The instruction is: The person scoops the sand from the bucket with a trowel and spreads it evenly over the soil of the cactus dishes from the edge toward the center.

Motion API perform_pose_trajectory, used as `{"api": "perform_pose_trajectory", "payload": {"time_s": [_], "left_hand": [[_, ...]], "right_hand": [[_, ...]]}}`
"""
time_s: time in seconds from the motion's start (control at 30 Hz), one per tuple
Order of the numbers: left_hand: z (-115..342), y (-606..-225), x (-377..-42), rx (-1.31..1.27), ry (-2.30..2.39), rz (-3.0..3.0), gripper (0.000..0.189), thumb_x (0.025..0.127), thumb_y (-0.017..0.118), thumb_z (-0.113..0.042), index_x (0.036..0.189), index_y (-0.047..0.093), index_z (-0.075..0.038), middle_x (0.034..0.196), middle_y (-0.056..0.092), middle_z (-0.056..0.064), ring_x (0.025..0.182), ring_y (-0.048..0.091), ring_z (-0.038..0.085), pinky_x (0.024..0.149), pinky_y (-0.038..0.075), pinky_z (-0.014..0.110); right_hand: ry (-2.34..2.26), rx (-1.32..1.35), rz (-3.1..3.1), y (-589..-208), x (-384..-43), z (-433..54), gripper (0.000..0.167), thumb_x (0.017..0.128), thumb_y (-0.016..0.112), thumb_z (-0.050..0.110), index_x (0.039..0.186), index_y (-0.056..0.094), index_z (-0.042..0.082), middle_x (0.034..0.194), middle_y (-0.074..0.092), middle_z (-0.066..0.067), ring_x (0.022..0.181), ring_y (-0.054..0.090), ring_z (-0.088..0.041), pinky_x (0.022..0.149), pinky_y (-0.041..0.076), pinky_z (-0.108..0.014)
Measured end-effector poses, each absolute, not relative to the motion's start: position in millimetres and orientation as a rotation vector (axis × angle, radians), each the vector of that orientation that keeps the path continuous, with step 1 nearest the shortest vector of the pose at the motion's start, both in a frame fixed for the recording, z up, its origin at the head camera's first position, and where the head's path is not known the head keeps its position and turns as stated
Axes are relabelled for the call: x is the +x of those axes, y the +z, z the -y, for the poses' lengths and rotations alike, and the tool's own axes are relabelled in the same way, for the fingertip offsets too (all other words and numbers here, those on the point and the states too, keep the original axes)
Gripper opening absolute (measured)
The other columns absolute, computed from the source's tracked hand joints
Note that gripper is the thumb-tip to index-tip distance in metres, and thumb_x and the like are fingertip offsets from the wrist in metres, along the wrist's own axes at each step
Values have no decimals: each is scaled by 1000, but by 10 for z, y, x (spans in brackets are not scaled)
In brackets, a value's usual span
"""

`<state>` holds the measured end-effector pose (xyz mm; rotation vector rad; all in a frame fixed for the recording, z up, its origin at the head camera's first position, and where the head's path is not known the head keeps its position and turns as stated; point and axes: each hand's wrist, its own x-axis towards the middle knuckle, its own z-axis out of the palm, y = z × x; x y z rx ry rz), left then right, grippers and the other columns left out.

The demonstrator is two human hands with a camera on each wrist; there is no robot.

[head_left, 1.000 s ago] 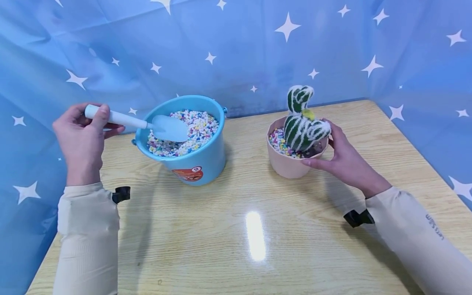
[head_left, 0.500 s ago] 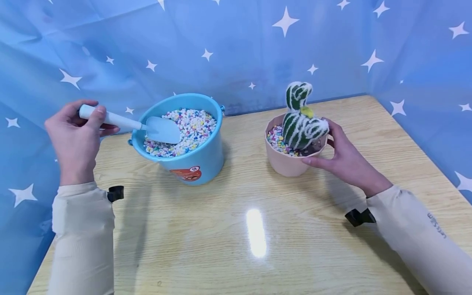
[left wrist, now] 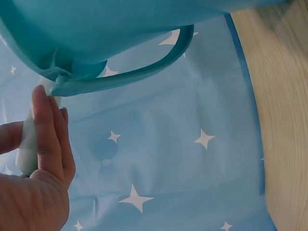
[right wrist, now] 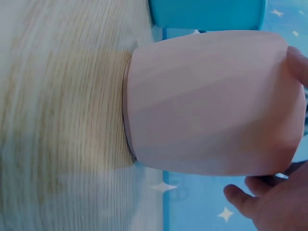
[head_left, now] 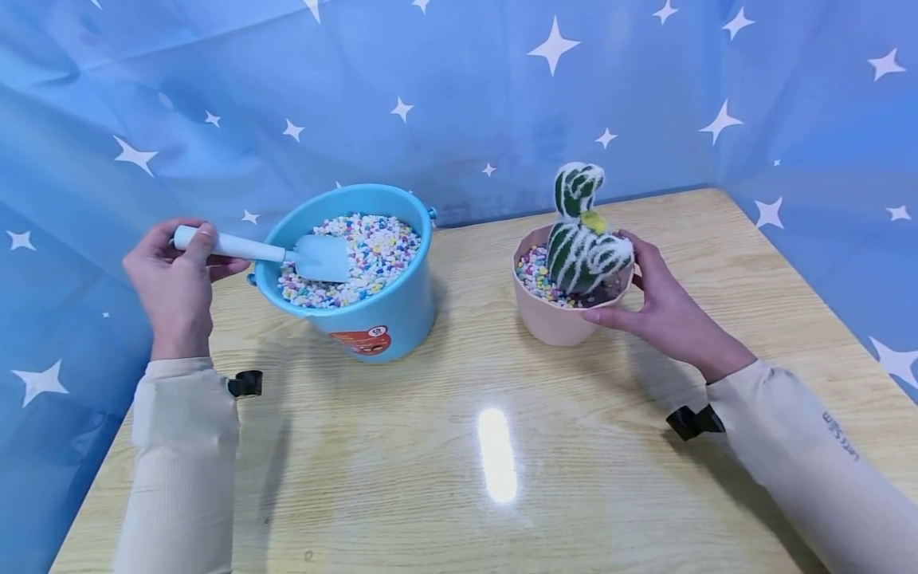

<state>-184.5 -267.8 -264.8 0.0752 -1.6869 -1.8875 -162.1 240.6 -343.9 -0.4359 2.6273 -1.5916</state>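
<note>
A light blue shovel with a pale handle (head_left: 237,245) is pinched in my left hand (head_left: 175,283). Its blade (head_left: 323,258) lies over the small multicoloured pebbles (head_left: 380,247) in a blue bucket (head_left: 402,319). On the right, my right hand (head_left: 667,307) grips the rim of a pink flowerpot (head_left: 555,321), thumb at the front and fingers at the far side. In the pot stands a green cactus (head_left: 574,255) with white fuzzy stripes and a yellow flower. Pebbles cover the pot's left part, and a darker patch shows at the right. The right wrist view shows the pot's base on the table.
The wooden table (head_left: 402,478) carries the bucket and pot, a hand's breadth or so apart. Behind it hangs a blue cloth (head_left: 459,96) with white stars. The bucket's handle (left wrist: 144,72) hangs down at its outer side in the left wrist view.
My left hand and the shovel shifted slightly left, then came back right and a little lower, the blade staying over the pebbles. My right hand keeps its grip on the pot.
</note>
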Motion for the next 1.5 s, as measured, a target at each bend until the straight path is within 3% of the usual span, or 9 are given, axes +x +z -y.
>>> {"api": "perform_pose_trajectory", "payload": {"time_s": [0.27,0.57,0.83,1.23,1.5], "left_hand": [[2626,-2702,-1863,156,-2036,1654,20,89,73,-8,101,69,7,98,54,19,62,67,23,58,62,29],[2569,-2680,-1855,194,-2077,1611,20,88,73,-8,100,69,8,104,53,19,68,68,22,58,62,28],[2505,-2684,-1848,289,-2060,1504,19,87,75,-5,98,69,10,98,59,20,61,68,23,54,62,29],[2556,-2699,-1816,338,-2238,1406,17,90,71,-4,99,65,9,99,59,18,69,68,26,61,63,31],[2568,-2739,-1822,362,-2298,1307,17,93,67,-3,105,64,9,97,61,20,66,68,25,62,63,31]], "right_hand": [[-1574,-471,-2644,-3462,-1633,-2384,105,82,82,12,157,9,14,156,13,-14,143,15,-32,116,21,-59],[-1569,-470,-2623,-3436,-1626,-2408,106,83,81,10,158,6,16,159,10,-12,145,10,-29,117,17,-61],[-1532,-459,-2645,-3435,-1627,-2407,106,83,81,12,158,6,18,157,10,-13,144,11,-33,116,17,-63],[-1527,-472,-2625,-3407,-1639,-2417,108,82,82,10,158,4,16,159,8,-12,145,9,-31,118,15,-60],[-1548,-451,-2658,-3419,-1620,-2382,104,81,84,14,156,12,12,154,14,-13,141,18,-34,116,20,-57]]}}
